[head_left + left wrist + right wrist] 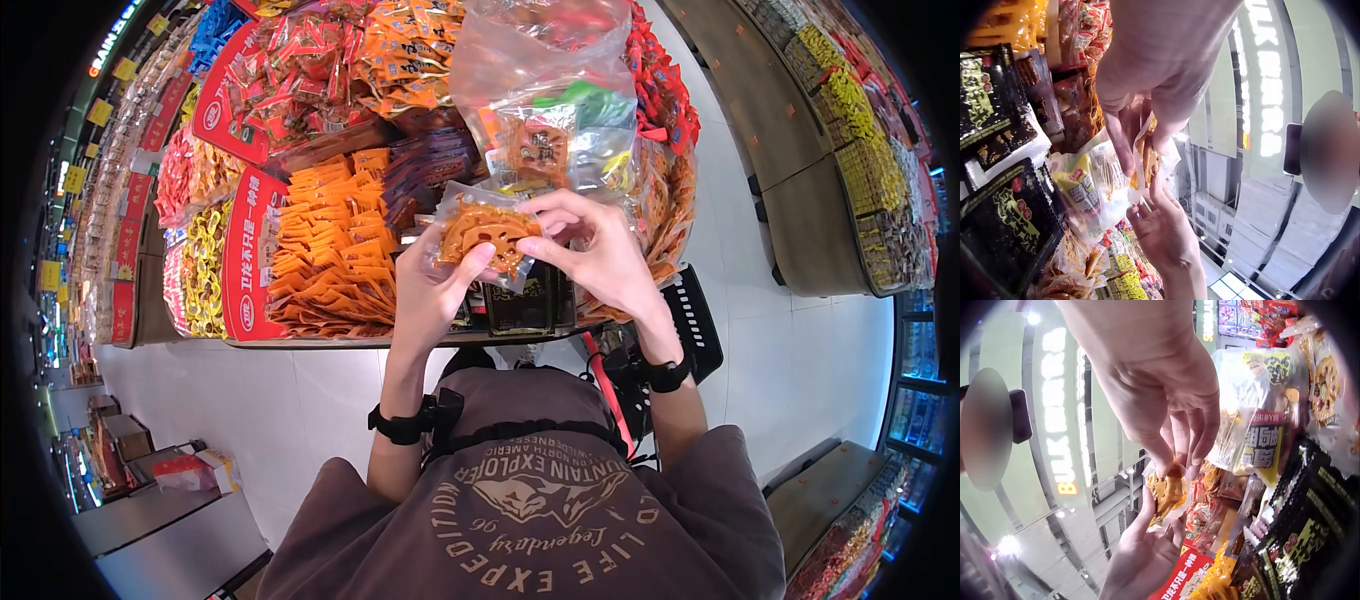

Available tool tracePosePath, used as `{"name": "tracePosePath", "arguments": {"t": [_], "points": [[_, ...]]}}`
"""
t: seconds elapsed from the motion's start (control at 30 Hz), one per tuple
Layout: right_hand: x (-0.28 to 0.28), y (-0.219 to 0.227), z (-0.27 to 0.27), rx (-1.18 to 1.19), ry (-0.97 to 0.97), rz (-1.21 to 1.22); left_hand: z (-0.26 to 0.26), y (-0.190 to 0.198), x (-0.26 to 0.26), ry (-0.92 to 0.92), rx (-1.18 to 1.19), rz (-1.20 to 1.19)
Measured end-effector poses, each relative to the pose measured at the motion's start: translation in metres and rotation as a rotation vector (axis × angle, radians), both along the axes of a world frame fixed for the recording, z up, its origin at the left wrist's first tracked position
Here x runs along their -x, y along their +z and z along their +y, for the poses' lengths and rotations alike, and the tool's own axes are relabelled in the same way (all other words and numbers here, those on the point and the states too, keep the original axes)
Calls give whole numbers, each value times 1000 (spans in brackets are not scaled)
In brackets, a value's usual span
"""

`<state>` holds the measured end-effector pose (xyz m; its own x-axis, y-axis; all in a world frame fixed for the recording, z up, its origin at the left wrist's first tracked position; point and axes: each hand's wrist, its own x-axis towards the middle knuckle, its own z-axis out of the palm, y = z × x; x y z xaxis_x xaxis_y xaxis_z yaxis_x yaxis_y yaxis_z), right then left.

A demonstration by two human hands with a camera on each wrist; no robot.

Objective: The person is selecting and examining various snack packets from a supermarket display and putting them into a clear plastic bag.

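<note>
A clear packet of orange-brown snack slices with holes, like lotus root (470, 232), is held up in front of the chest. My left hand (432, 290) pinches its left side, thumb on top and fingers beneath. On the other side my right hand (598, 250) pinches the packet's edge between thumb and fingers. Both wrist views show the two hands meeting at the packet, with its slices (1169, 494) visible through the film. Just beyond the hands, a large clear plastic bag (545, 60) with packaged snacks inside stands against the display.
Orange snack packets (330, 245) fill a bin behind a red sign (252, 255) at left. Black packets (1007, 219) lie near the display's front edge. A black shopping basket (692, 320) is low at the right. Other stocked shelves (860, 150) stand across the aisle.
</note>
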<state>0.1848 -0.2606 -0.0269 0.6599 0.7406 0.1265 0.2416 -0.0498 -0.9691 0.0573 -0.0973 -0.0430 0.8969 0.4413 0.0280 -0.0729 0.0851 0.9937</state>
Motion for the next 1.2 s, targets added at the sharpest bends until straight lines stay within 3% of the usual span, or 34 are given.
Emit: {"name": "tracePosePath", "arguments": {"t": [0.1, 0.23, 0.3, 0.37, 0.43, 0.63, 0.77, 0.83, 0.97, 1.07, 1.2], "points": [[-13, 4, -13, 22, -104, -151, -3, -11, -4, -155, -48, -62], [-45, 10, -46, 87, -216, -392, -6, -20, -8, -233, -155, 31], [-51, 11, -60, 164, -258, -297, -7, -27, -11, -268, -154, 43], [-59, 8, -70, 206, -335, -455, -11, -29, -15, -323, -265, 146], [-62, 7, -79, 273, -331, -461, -17, -37, -21, -337, -271, 133], [-68, -14, -87, 397, -189, -584, -34, -33, -41, -492, -434, 255], [-70, -27, -83, 318, -88, -684, -48, -44, -56, -538, -466, 194], [-71, -23, -85, 378, 19, -859, -57, -48, -61, -548, -462, 190], [-80, -30, -89, 394, 91, -840, -69, -42, -69, -622, -662, 297], [-86, -22, -91, 399, 114, -789, -74, -52, -70, -608, -908, 103], [-87, -23, -87, 347, 62, -750, -73, -54, -69, -690, -873, 225]]}}
